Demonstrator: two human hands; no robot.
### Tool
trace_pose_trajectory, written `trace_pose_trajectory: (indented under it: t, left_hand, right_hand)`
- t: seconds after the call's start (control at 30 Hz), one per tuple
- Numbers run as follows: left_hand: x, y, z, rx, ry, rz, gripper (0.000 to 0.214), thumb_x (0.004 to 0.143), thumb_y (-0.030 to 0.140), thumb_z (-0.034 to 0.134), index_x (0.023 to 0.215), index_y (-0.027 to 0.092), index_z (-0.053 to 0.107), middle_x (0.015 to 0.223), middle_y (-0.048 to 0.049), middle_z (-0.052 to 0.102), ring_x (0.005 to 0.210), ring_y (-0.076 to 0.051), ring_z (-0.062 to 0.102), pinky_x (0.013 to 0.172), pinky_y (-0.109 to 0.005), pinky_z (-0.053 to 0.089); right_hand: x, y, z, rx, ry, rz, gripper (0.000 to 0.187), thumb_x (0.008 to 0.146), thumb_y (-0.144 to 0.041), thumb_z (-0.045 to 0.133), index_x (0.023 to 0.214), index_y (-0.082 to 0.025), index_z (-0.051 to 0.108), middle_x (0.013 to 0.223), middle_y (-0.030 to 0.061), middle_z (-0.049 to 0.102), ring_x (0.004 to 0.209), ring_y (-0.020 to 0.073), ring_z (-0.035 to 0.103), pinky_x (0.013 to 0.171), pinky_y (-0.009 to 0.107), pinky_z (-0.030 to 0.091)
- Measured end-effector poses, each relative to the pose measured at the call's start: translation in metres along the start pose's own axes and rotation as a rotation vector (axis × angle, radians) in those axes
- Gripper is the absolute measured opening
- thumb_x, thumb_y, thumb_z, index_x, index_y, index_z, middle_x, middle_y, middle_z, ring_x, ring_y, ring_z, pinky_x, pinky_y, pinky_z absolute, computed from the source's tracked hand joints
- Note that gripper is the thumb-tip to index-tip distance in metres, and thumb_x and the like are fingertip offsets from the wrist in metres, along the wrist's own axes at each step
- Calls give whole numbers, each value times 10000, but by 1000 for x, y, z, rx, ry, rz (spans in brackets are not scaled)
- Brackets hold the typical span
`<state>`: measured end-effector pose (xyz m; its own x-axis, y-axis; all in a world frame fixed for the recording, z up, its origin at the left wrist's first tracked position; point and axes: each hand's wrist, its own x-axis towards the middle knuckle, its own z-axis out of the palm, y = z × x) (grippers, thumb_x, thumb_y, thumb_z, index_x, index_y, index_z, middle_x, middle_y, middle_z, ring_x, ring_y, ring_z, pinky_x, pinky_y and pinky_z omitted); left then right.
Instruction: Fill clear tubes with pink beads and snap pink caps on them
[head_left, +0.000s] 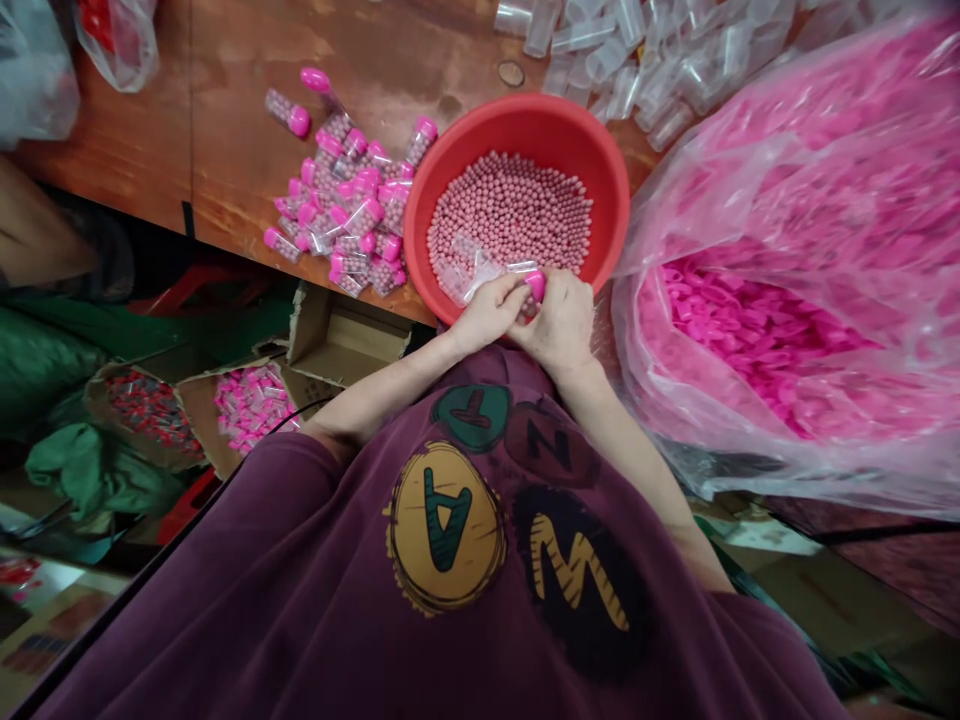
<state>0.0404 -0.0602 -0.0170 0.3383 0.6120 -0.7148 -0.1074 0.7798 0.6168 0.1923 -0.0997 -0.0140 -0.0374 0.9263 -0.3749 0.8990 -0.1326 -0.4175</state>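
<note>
Where the person in the plum T-shirt leans over the near edge of the wooden desk, both hands are closed together just above the front rim of a red plastic basin. The right hand grips a pink cap on a small tube, and the left hand is curled against it, though the fingers hide how much of the tube it holds. Inside the basin, small pink balls fill the bottom, with clear plastic tubes lying on them. To the left of the basin, capped tubes filled with pink balls lie in a loose heap on the desk. Empty clear tubes crowd the far edge, and a clear plastic bag of loose pink caps slumps beside the basin on the right. Below the near edge sits an open cardboard box holding more tubes.
</note>
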Motion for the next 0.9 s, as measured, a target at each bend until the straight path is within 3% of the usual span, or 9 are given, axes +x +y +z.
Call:
trace_pose_trajectory:
  t: [0.17,0.4,0.53,0.6,0.67,0.73,0.9]
  left_hand:
    - [1,-8,-9,-90,-64,-112,46,1098,208,801,1067,193,832,909,-2,831,848,-149,764,967,-300,645]
    - [8,-9,-22,-274,-118,-175,247,1129,420,818,1057,185,837,943,-61,854,846,-188,789,917,-364,690]
    - [10,-6,-22,-252,-146,-222,237,1164,402,775,1095,189,850,998,-78,857,945,-202,755,981,-384,669]
    - [9,-7,-19,-173,-72,-143,133,1084,315,884,1141,204,839,1085,-56,862,1056,-202,744,1057,-370,641]
    - [8,-8,-17,-52,0,-41,355,904,204,1026,1197,206,825,1160,-39,862,1152,-208,756,1127,-365,615]
    - [7,-8,-17,2,-13,-19,462,835,206,1056,1237,200,828,1184,-47,873,1163,-216,792,1127,-370,620]
    - [1,-3,-20,-186,-166,-137,273,1100,482,852,1133,214,889,1052,-76,902,1129,-248,838,1083,-416,671]
  right_hand:
    - [-3,-1,-4,-38,-77,-6,605,895,-514,879,1327,-131,698,1250,285,801,1224,456,704,1150,705,597]
    - [-17,5,10,239,29,-27,961,919,-492,907,1738,-194,502,1618,232,694,1475,443,676,1254,709,590]
    - [-14,7,3,231,42,-36,835,930,-502,883,1657,-234,572,1617,214,692,1501,453,671,1255,721,584]
    - [-12,8,-2,172,25,-31,760,934,-496,870,1595,-226,610,1672,242,665,1573,486,628,1267,746,561]
    - [-11,7,-4,141,-5,-27,739,937,-456,841,1590,-208,601,1687,260,661,1582,493,635,1265,750,558]
    - [-12,8,-2,153,-19,-25,789,926,-422,824,1636,-194,564,1646,255,696,1522,469,690,1258,730,572]
    - [-17,12,13,219,47,-24,976,917,-484,871,1745,-159,470,1627,274,710,1476,468,717,1249,716,592]
